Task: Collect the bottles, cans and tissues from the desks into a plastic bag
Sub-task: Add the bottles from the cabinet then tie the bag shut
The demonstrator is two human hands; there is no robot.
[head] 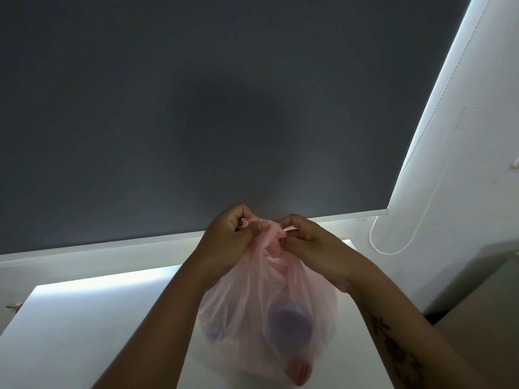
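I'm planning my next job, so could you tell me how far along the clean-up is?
Collecting looks largely done: the pink plastic bag bulges with round containers. In hand: left hand and right hand pinch its twisted handles, seemingly tying them. Left: completing the knot; anything still uncollected is out of view.

Dark grey roller blind [196,108] filling the far view, white ledge [112,251] below it, white wall [483,136] at right, looped white bead chain [393,249] hanging beside the blind's right edge, small metal fitting [13,305] at far left.
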